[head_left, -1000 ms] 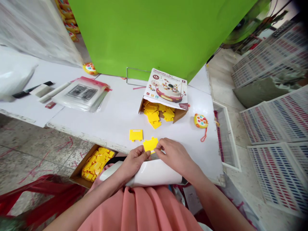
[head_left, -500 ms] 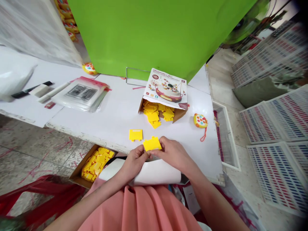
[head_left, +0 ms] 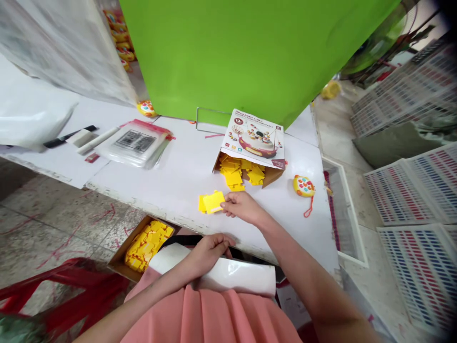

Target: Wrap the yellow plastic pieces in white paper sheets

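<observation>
Piece of flat yellow plastic (head_left: 215, 201) moved up-left near mid-frame, pinched by the right hand (head_left: 240, 206).
Left hand (head_left: 210, 252) let go, fingers curled, can't tell if empty; work on this piece looks done.

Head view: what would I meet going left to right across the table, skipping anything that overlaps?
White plastic, stacked clear bags, a flat yellow piece, the right hand holding it, a round yellow toy with a red cord.

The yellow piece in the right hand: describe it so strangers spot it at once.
Find the green panel, then the printed box before it on the white table. Nearer the camera is the yellow piece, the only one pinched by the right hand.
</observation>
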Action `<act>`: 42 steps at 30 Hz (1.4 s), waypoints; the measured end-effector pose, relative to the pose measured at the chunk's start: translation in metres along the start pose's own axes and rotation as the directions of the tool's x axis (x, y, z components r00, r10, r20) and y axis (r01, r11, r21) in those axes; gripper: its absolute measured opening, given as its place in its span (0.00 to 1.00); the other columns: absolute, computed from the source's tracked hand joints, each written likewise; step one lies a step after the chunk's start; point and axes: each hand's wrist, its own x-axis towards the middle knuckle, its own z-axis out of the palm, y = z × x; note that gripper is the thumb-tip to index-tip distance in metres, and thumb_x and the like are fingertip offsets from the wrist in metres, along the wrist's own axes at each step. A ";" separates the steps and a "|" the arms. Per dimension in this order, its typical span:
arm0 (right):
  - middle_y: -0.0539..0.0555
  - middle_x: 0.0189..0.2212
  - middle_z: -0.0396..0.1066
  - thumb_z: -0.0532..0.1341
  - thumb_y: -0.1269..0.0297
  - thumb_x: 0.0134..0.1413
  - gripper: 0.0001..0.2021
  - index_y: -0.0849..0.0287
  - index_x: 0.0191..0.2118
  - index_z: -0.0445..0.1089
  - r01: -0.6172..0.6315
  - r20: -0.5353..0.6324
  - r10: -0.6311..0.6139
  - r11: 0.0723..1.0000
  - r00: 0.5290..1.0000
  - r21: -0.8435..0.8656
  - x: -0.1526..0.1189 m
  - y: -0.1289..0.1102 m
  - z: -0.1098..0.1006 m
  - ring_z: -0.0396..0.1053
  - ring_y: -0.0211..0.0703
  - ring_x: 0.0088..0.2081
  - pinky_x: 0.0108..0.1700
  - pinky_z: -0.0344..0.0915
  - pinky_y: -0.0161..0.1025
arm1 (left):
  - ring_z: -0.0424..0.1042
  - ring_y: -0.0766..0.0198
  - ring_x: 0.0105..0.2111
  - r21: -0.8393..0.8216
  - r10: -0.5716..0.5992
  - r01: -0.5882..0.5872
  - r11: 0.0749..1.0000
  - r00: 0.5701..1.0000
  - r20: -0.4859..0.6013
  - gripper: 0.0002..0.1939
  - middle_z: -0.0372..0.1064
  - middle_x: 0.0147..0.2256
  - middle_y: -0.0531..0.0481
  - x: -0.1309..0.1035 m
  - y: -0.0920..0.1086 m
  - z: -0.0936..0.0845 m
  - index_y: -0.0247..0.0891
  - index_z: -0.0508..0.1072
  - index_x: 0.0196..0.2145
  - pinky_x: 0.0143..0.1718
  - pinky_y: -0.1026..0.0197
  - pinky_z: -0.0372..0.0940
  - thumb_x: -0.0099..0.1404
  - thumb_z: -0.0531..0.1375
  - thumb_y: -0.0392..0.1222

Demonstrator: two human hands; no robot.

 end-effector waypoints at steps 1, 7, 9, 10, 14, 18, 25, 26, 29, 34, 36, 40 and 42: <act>0.50 0.27 0.73 0.55 0.64 0.54 0.06 0.58 0.35 0.68 -0.005 -0.009 0.005 1.000 1.000 -0.025 0.004 -0.004 0.004 0.71 0.37 0.28 0.30 0.63 0.32 | 0.60 0.69 0.22 0.009 0.000 0.000 1.000 1.000 0.001 0.15 0.69 0.26 0.50 0.000 -0.002 0.000 0.32 0.71 0.37 0.24 0.67 0.53 0.61 0.52 0.45; 0.59 0.40 0.68 0.61 0.55 0.50 0.19 0.60 0.45 0.65 0.052 -0.232 -0.177 0.885 0.956 -0.462 0.004 -0.020 0.012 0.64 0.51 0.45 0.45 0.60 0.46 | 0.59 0.70 0.22 0.043 0.038 -0.038 0.998 0.999 -0.013 0.15 0.68 0.25 0.51 0.000 -0.008 -0.004 0.32 0.71 0.36 0.23 0.68 0.53 0.62 0.51 0.45; 0.57 0.44 0.66 0.64 0.52 0.46 0.25 0.58 0.48 0.62 0.215 -0.118 -0.368 0.743 0.922 -0.634 0.007 -0.025 0.013 0.62 0.51 0.47 0.48 0.59 0.46 | 0.59 0.70 0.22 0.062 0.051 -0.051 0.997 0.999 -0.004 0.15 0.68 0.25 0.51 0.000 -0.007 -0.004 0.32 0.71 0.36 0.23 0.68 0.53 0.62 0.51 0.45; 0.57 0.45 0.65 0.65 0.52 0.45 0.27 0.57 0.50 0.61 0.296 -0.034 -0.426 0.681 0.904 -0.670 0.010 -0.027 0.015 0.61 0.51 0.47 0.48 0.59 0.45 | 0.59 0.70 0.22 0.071 0.056 -0.057 0.996 0.998 0.005 0.15 0.68 0.25 0.51 0.001 -0.007 -0.004 0.32 0.71 0.36 0.23 0.68 0.54 0.62 0.51 0.45; 0.57 0.45 0.65 0.58 0.64 0.55 0.19 0.58 0.52 0.58 0.394 0.147 -0.448 0.529 0.882 -0.752 0.019 -0.032 0.019 0.62 0.49 0.46 0.45 0.62 0.43 | 0.61 0.68 0.23 0.098 0.070 -0.070 0.993 0.998 0.006 0.15 0.68 0.26 0.51 0.000 -0.004 -0.004 0.33 0.71 0.37 0.24 0.67 0.55 0.62 0.50 0.45; 0.60 0.41 0.67 0.46 0.75 0.59 0.17 0.61 0.53 0.57 0.320 0.110 -0.433 0.449 0.895 -0.834 0.017 -0.039 0.017 0.65 0.50 0.43 0.41 0.63 0.43 | 0.63 0.67 0.25 0.113 0.080 -0.076 0.991 0.997 -0.025 0.15 0.69 0.26 0.51 -0.003 -0.002 -0.004 0.33 0.72 0.37 0.27 0.67 0.58 0.62 0.49 0.43; 0.57 0.46 0.69 0.48 0.70 0.60 0.18 0.61 0.56 0.54 0.575 0.227 -0.552 0.611 0.802 -0.544 0.026 -0.096 0.041 0.67 0.43 0.46 0.46 0.62 0.38 | 0.63 0.68 0.25 0.133 0.111 -0.105 0.986 0.993 -0.035 0.13 0.67 0.26 0.52 -0.006 -0.006 -0.001 0.34 0.73 0.35 0.26 0.67 0.57 0.61 0.49 0.39; 0.58 0.48 0.67 0.49 0.69 0.60 0.20 0.62 0.58 0.51 0.623 0.229 -0.600 0.607 0.766 -0.493 0.026 -0.104 0.045 0.66 0.43 0.48 0.47 0.62 0.38 | 0.62 0.69 0.24 0.132 0.110 -0.104 0.986 0.993 -0.036 0.13 0.66 0.25 0.53 -0.006 -0.007 -0.001 0.33 0.73 0.33 0.26 0.67 0.57 0.61 0.49 0.39; 0.61 0.51 0.65 0.52 0.66 0.59 0.23 0.65 0.58 0.50 0.655 0.176 -0.659 0.607 0.731 -0.450 0.019 -0.113 0.045 0.63 0.45 0.51 0.50 0.60 0.40 | 0.59 0.70 0.21 0.156 0.143 -0.131 0.979 0.987 -0.074 0.14 0.63 0.22 0.54 -0.008 -0.008 -0.002 0.33 0.69 0.26 0.24 0.68 0.55 0.62 0.48 0.39; 0.56 0.43 0.70 0.53 0.64 0.59 0.13 0.59 0.48 0.65 0.536 0.166 -0.526 0.704 0.834 -0.465 -0.026 -0.087 0.002 0.66 0.44 0.46 0.47 0.61 0.41 | 0.57 0.70 0.22 0.258 0.305 -0.245 0.935 0.924 -0.229 0.14 0.60 0.21 0.56 -0.012 0.004 -0.006 0.35 0.67 0.25 0.24 0.67 0.54 0.64 0.47 0.40; 0.53 0.38 0.71 0.52 0.64 0.59 0.10 0.56 0.43 0.67 0.457 0.142 -0.444 0.765 0.885 -0.454 -0.049 -0.072 -0.014 0.67 0.43 0.42 0.43 0.62 0.39 | 0.61 0.68 0.25 0.309 0.356 -0.269 0.912 0.894 -0.273 0.13 0.65 0.24 0.54 -0.013 0.013 -0.007 0.35 0.69 0.30 0.28 0.67 0.57 0.64 0.47 0.40; 0.50 0.33 0.71 0.55 0.61 0.56 0.05 0.53 0.36 0.66 0.277 0.077 -0.269 0.876 0.960 -0.396 -0.081 -0.048 -0.020 0.68 0.42 0.34 0.35 0.61 0.38 | 0.68 0.64 0.33 0.383 0.374 -0.232 0.894 0.857 -0.353 0.15 0.72 0.34 0.51 -0.008 0.029 -0.009 0.39 0.70 0.41 0.37 0.65 0.60 0.66 0.46 0.41; 0.50 0.34 0.71 0.56 0.63 0.55 0.04 0.52 0.38 0.64 0.231 0.069 -0.221 0.912 0.973 -0.340 -0.088 -0.039 -0.013 0.68 0.43 0.35 0.35 0.61 0.38 | 0.69 0.64 0.33 0.412 0.362 -0.191 0.891 0.847 -0.390 0.15 0.72 0.34 0.51 -0.004 0.032 -0.008 0.39 0.70 0.43 0.36 0.64 0.61 0.66 0.46 0.41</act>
